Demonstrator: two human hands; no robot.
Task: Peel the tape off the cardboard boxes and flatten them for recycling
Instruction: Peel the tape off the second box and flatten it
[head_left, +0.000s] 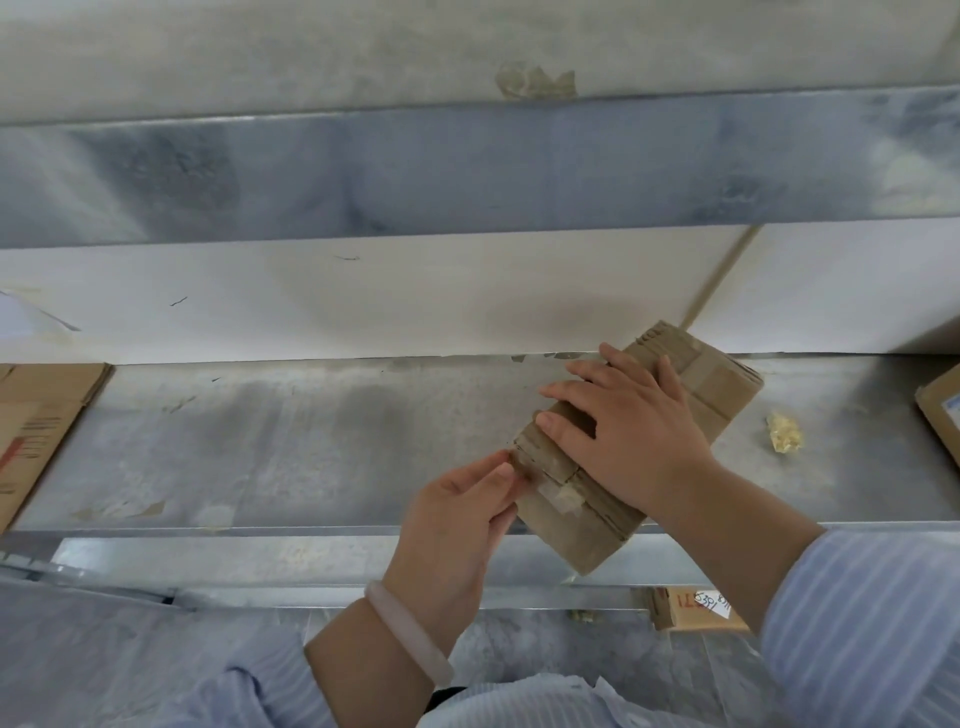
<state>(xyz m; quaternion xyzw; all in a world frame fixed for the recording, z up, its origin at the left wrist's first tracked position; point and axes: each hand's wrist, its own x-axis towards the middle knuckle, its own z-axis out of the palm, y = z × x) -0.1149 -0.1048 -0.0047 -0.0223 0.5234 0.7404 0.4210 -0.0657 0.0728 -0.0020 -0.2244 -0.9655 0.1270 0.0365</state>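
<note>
A small flattened brown cardboard box (719, 382) lies slanted on the metal workbench (322, 447), its near end hanging over the front edge. My right hand (623, 421) presses flat on its middle with straight, spread fingers. My left hand (467, 512) pinches the box's left edge, where a strip of clear tape (563, 499) crosses the near flaps. Whether the fingers hold the tape's end or the cardboard I cannot tell.
A flattened printed carton (36, 421) lies at the bench's left end. Another box corner (943, 410) shows at the right edge, with a crumpled tape ball (785, 432) beside it. A labelled box (696, 608) sits below the bench. A white panel (363, 301) backs the bench.
</note>
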